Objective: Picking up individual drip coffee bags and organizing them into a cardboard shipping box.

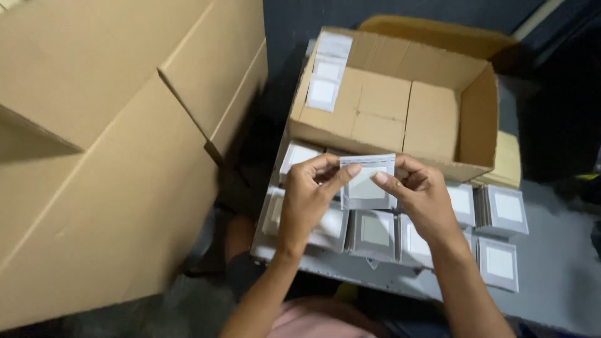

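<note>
Both forearms rise from the bottom edge and meet in the middle. The left hand and the right hand are raised above a grey tray, palms turned toward each other, fingers curled inward. Between them they hold a small clear pouch with a white square inside. Each thumb presses the pouch's front near an upper corner, the other fingers are behind it, so both hands grip it by its side edges. The pouch stands upright, facing the camera, just in front of an open box. Under the hands, stacks of similar pouches lie in rows on the tray. A large carton fills the left side.
</note>
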